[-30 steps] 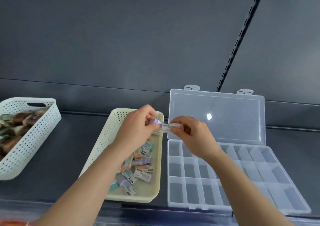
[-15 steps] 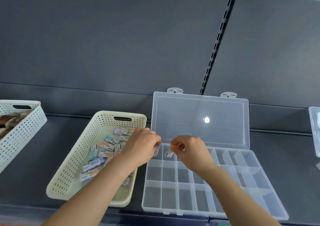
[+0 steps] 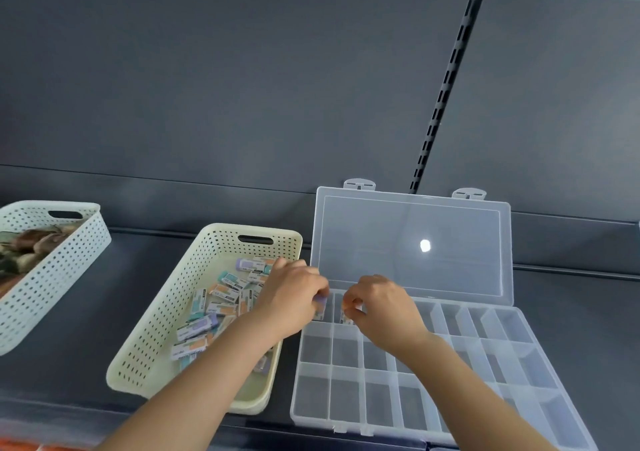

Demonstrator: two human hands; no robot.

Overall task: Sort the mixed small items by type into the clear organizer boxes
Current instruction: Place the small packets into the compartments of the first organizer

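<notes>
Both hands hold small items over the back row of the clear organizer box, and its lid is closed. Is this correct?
No: the head view shows the lid open, standing up behind the box. The rest holds: the left hand and right hand do hold small items over the back row.

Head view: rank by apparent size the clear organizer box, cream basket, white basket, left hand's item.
1. clear organizer box, lid open.
2. cream basket.
3. white basket: cropped by the frame and farther off, so unsure against cream.
4. purple-tipped item pinched by left hand; second item in right hand mostly hidden.
</notes>
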